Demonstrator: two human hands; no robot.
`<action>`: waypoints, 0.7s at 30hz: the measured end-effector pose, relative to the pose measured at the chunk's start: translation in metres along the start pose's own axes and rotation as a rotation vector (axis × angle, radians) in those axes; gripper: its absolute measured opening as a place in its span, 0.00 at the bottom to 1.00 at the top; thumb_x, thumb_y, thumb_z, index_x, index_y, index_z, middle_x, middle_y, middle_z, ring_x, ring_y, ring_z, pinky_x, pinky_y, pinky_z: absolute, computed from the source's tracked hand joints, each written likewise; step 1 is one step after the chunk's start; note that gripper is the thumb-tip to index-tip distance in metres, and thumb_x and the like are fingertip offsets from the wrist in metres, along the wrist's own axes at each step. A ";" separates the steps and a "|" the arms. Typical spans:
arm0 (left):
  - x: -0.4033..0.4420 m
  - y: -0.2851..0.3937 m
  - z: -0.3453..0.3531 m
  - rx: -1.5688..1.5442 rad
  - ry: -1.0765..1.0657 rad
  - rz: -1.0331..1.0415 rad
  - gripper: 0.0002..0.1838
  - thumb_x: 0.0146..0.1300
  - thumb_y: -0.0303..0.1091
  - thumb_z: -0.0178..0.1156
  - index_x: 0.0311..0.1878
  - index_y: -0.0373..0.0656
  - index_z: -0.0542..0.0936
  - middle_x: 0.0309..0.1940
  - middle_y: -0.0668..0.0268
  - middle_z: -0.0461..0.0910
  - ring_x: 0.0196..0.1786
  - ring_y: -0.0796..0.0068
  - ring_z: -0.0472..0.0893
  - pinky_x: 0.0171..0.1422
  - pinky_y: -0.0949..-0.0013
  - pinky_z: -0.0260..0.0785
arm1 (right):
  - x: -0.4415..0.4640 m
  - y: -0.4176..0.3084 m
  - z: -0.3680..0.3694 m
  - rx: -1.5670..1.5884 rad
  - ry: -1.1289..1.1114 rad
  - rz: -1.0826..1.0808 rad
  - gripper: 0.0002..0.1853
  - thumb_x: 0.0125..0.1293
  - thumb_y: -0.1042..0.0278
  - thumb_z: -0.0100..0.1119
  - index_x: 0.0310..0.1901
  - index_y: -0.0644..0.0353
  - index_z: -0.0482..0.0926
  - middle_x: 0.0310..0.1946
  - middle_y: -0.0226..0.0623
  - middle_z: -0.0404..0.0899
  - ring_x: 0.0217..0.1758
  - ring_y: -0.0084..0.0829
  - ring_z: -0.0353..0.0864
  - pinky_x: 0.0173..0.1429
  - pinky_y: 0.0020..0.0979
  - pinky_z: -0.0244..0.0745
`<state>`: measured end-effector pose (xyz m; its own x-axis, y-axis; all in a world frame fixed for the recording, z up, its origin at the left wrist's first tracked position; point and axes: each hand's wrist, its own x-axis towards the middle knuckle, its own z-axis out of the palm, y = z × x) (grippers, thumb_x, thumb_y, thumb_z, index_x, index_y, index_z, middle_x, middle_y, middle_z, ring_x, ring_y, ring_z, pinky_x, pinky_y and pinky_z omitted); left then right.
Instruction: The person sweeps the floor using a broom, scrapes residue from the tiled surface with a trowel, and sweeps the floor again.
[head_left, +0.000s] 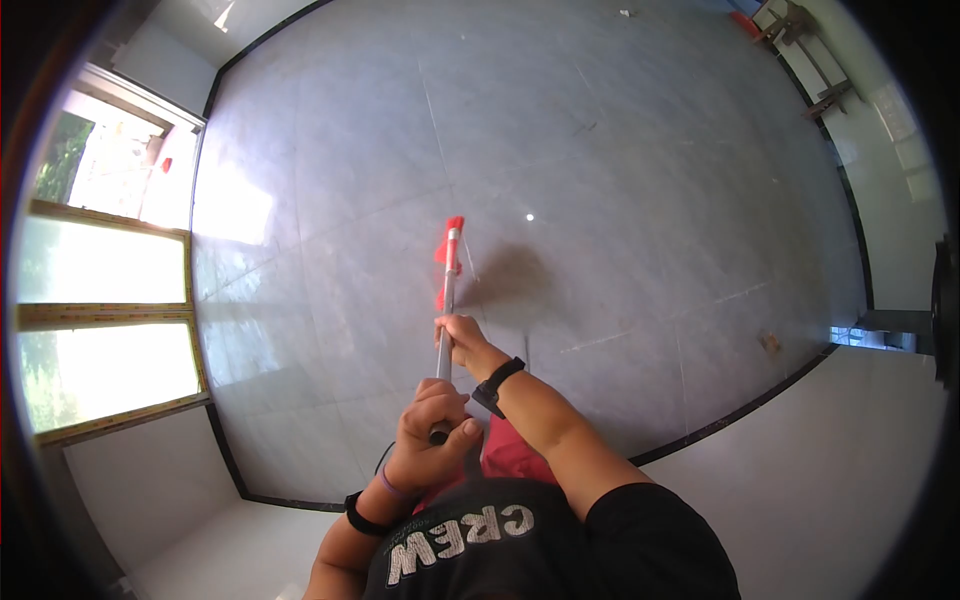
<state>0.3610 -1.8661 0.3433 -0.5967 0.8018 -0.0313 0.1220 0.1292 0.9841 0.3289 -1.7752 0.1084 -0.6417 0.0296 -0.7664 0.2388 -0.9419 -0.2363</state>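
Note:
A long-handled broom (445,362) runs away from my body over the grey floor. Its red head (455,223) lies at the far end; the bristles are too small to make out clearly. My left hand (428,420) is closed around the top of the handle, near its dark end. Farther down the pole, my right hand (462,340) grips it with bent fingers. A black watch (490,388) is on the right wrist, a dark band (362,515) on the left.
Large tiles with pale joint lines make up the floor (620,230). Bright windows (105,262) are on the left, and a wooden stand (815,70) is by the far right wall. A brownish patch (769,343) marks the floor at right. Black skirting edges the walls.

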 end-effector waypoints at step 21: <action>0.112 -0.076 0.068 -0.357 -0.425 -0.473 0.08 0.63 0.30 0.55 0.29 0.36 0.75 0.25 0.70 0.72 0.32 0.85 0.70 0.35 0.77 0.63 | -0.013 -0.037 -0.253 0.413 0.457 -0.193 0.11 0.55 0.74 0.49 0.18 0.53 0.62 0.14 0.28 0.61 0.13 0.24 0.61 0.17 0.24 0.58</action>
<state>0.3384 -1.7462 0.2529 -0.1532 0.8739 -0.4614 -0.3826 0.3780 0.8430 0.5128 -1.6561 -0.0244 -0.2480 0.2654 -0.9317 -0.2083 -0.9539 -0.2162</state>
